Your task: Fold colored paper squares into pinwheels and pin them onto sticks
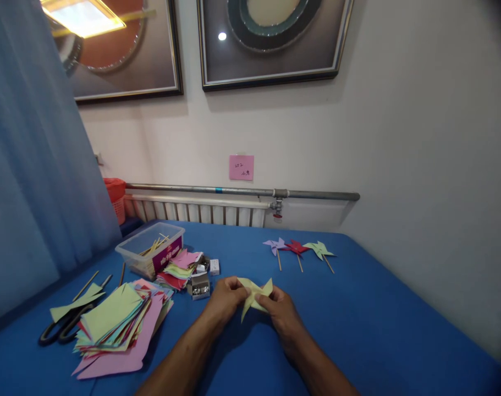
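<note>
A pale yellow paper pinwheel (254, 293) is held up over the blue surface, its folded blades pointing outward. My left hand (229, 294) pinches its left side between thumb and fingers. On the right side, my right hand (278, 308) grips it with the thumb pressed close to its middle. No stick shows on this pinwheel. Left of my hands stands a small open box (199, 287) with shiny metal bits inside. Three pinwheels on sticks lie further back: a purple one (275, 246), a red one (296, 248) and a light green one (319, 249).
A stack of coloured paper (114, 316) lies at left, beside black-handled scissors (64, 329). Behind it are a clear plastic tub (145, 247) with sticks, smaller paper pieces (178, 270) and a small white box (214, 267). A pipe (246, 191) runs along the wall.
</note>
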Motion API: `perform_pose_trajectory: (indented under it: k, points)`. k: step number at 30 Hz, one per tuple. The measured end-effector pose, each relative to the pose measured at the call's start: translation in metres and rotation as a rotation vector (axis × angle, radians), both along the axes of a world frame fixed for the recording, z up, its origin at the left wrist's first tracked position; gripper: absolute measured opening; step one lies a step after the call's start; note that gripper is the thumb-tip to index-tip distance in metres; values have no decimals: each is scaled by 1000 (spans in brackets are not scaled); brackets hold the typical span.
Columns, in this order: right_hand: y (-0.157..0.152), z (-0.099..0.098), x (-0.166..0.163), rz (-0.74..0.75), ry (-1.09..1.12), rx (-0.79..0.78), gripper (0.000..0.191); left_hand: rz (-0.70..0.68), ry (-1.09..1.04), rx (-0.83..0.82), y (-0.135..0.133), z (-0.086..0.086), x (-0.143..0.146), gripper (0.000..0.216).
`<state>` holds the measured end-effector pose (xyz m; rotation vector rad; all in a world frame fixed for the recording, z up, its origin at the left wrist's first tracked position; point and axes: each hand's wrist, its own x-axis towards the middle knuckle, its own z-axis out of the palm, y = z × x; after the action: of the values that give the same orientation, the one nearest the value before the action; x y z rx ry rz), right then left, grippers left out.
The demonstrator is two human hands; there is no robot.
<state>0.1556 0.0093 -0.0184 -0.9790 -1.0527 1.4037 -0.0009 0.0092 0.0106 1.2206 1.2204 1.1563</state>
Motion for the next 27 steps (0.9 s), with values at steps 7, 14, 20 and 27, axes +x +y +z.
perform_pose_trajectory:
  k: [7, 14, 20, 27]
  points:
    - [0, 2, 3, 2, 1, -15, 34, 154, 1233, 54, -2, 35, -62, 21]
    - [1, 2, 3, -16, -41, -36, 34, 92, 1487, -142, -3, 37, -81, 31]
    - [0, 4, -1, -43, -53, -45, 32, 110, 1430, -149, 3, 30, -82, 27]
    - [2, 1, -1, -27, -33, -33, 31, 35, 1395, -167, 1, 33, -84, 24]
